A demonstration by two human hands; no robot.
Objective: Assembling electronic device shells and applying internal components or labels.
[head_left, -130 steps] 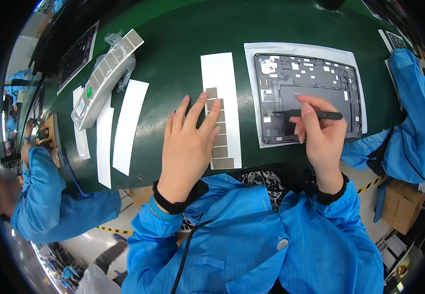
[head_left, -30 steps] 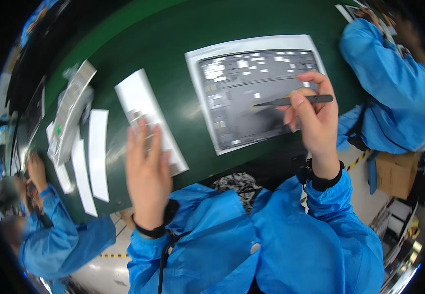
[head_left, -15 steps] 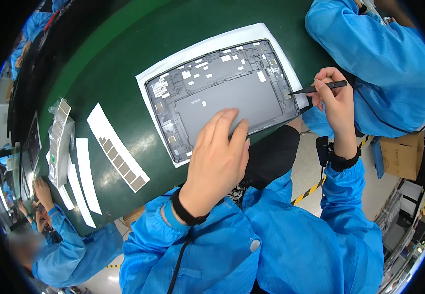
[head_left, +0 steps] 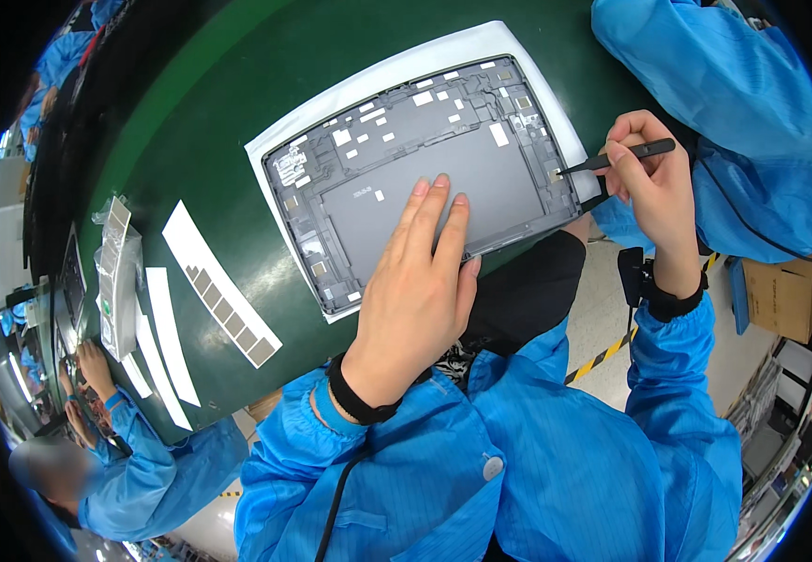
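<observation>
My left hand point(head_left: 420, 281) lies flat, fingers together, on the near edge of an open grey tablet back shell point(head_left: 424, 178), which rests on a white sheet point(head_left: 279, 140) on the green table point(head_left: 228, 75). My right hand point(head_left: 649, 192) pinches black tweezers point(head_left: 612, 161) whose tip touches the shell's right edge. Small white and grey patches dot the shell's inside. Both arms are in blue sleeves with black wrist bands.
A white backing strip with several grey square pads point(head_left: 223, 286) lies left of the shell, beside more white strips point(head_left: 167, 342) and a bagged stack of strips point(head_left: 117, 276). Another person in blue point(head_left: 724, 122) sits at the right; a third person's hands point(head_left: 92, 375) work at far left.
My left hand left the pad strip and came to rest on the tablet shell. My right hand carried the tweezers to the shell's right edge. The view swung so the shell sits centred.
</observation>
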